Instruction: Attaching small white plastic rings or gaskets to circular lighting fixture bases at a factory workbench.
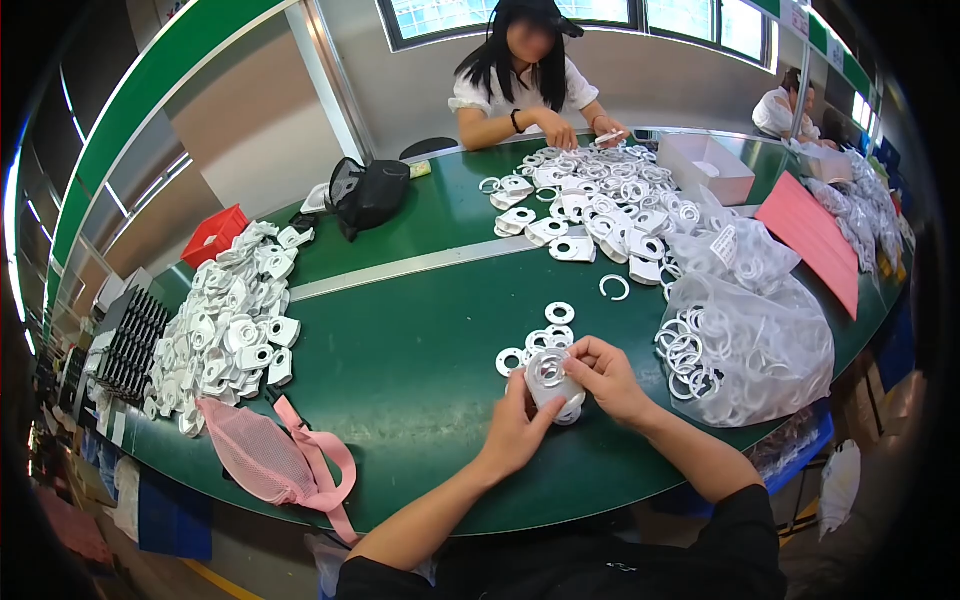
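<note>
Near the table's front edge, my left hand (514, 428) is closed round a white plastic housing (543, 393) with a rounded end and a round opening. My right hand (612, 388) pinches the housing's right rim with thumb and fingertips. A ring-shaped piece appears to sit over the opening; whether it is seated cannot be told. Beneath and just beyond my hands lie several flat white discs (510, 361) with centre holes, partly hidden by the housing. Another disc (560, 313) lies farther out. Beyond it rests a single open white ring (614, 288).
Clear plastic bags of white rings (760, 350) stand at right, beside a red sheet (815, 240). A heap of white housings (225, 330) lies left, near a pink mesh bag (260, 455), red bin (214, 236) and black bag (370, 197). Opposite, a person handles parts behind another heap (600, 200).
</note>
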A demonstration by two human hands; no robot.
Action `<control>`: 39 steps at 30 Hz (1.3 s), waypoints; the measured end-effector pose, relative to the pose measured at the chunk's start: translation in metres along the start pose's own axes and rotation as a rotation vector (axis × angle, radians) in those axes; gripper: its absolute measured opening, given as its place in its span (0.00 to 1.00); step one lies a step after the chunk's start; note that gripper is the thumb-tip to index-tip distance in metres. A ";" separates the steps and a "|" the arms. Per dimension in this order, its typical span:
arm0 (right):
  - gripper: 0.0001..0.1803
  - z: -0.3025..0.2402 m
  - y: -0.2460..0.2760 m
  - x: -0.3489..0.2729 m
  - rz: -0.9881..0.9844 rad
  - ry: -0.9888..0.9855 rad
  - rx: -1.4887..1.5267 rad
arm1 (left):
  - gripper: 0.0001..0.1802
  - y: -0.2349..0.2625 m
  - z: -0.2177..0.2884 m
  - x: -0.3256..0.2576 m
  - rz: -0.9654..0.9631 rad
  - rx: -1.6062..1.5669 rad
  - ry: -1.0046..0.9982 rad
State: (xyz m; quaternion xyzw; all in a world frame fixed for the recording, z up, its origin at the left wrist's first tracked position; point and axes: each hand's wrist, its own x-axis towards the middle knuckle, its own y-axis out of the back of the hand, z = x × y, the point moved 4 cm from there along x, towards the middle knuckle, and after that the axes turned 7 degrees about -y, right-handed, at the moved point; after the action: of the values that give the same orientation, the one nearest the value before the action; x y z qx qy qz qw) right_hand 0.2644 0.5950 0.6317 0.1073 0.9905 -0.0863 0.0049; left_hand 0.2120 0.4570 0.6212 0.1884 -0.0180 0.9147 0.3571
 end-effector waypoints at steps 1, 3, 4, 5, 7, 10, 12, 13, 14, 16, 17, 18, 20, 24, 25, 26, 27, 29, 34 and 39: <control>0.06 0.000 0.002 0.001 0.046 0.018 0.070 | 0.18 -0.001 -0.001 -0.003 -0.071 0.110 0.010; 0.07 0.006 0.006 0.000 0.098 0.041 0.056 | 0.19 -0.004 0.010 -0.002 -0.102 0.214 0.017; 0.09 0.008 0.010 -0.001 0.132 0.042 -0.034 | 0.18 -0.007 0.015 -0.002 -0.137 0.282 0.015; 0.11 0.007 0.010 -0.001 0.160 0.043 -0.123 | 0.18 -0.008 0.016 -0.003 -0.167 0.353 0.014; 0.13 -0.003 0.002 -0.007 0.206 0.091 -0.353 | 0.17 -0.006 0.011 -0.005 -0.161 0.319 -0.011; 0.17 -0.009 0.001 -0.007 0.222 0.169 -0.582 | 0.16 0.001 0.003 0.000 -0.158 0.269 -0.066; 0.19 -0.013 0.007 -0.002 0.068 0.183 -0.633 | 0.17 0.011 -0.003 0.007 -0.206 0.195 -0.069; 0.19 -0.015 0.014 0.002 -0.002 0.202 -0.751 | 0.17 0.017 -0.005 0.009 -0.235 0.076 0.054; 0.17 -0.014 0.026 0.006 0.047 0.242 -0.763 | 0.18 0.021 -0.008 0.011 -0.264 -0.044 0.180; 0.14 -0.025 0.039 0.012 0.195 0.276 -0.779 | 0.17 0.042 -0.008 0.020 -0.163 -0.158 0.284; 0.14 -0.027 0.052 0.015 0.355 0.409 -0.955 | 0.16 0.057 -0.002 0.029 -0.116 -0.163 0.346; 0.15 -0.024 0.069 0.017 0.520 0.543 -1.130 | 0.13 0.075 0.001 0.039 0.045 -0.197 0.327; 0.18 -0.013 0.103 0.022 0.658 0.427 -1.266 | 0.10 0.125 0.004 0.063 0.345 -0.229 0.143; 0.19 -0.001 0.125 0.031 0.730 0.323 -1.417 | 0.24 0.252 0.040 0.080 0.905 -0.464 -0.264; 0.19 0.000 0.125 0.035 0.717 0.294 -1.428 | 0.41 0.272 0.051 0.074 1.013 -0.447 -0.300; 0.19 0.000 0.126 0.035 0.720 0.290 -1.427 | 0.45 0.282 0.054 0.072 1.095 -0.433 -0.306; 0.19 -0.001 0.127 0.035 0.732 0.300 -1.413 | 0.50 0.288 0.055 0.070 1.177 -0.418 -0.313; 0.18 -0.006 0.124 0.035 0.742 0.311 -1.397 | 0.38 0.279 0.049 0.071 1.072 -0.287 -0.261; 0.12 -0.036 0.121 0.015 0.857 0.454 -1.119 | 0.14 0.152 0.014 0.088 0.232 0.255 -0.012; 0.13 -0.047 0.092 0.005 0.710 0.501 -0.830 | 0.19 0.056 -0.007 0.052 -0.257 0.661 -0.244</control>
State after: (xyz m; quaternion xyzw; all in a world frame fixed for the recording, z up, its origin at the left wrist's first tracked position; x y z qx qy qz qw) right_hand 0.2800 0.6926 0.6619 0.4377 0.8160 0.3427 -0.1585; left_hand 0.1378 0.4506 0.6391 0.4019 0.2598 0.7897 0.3840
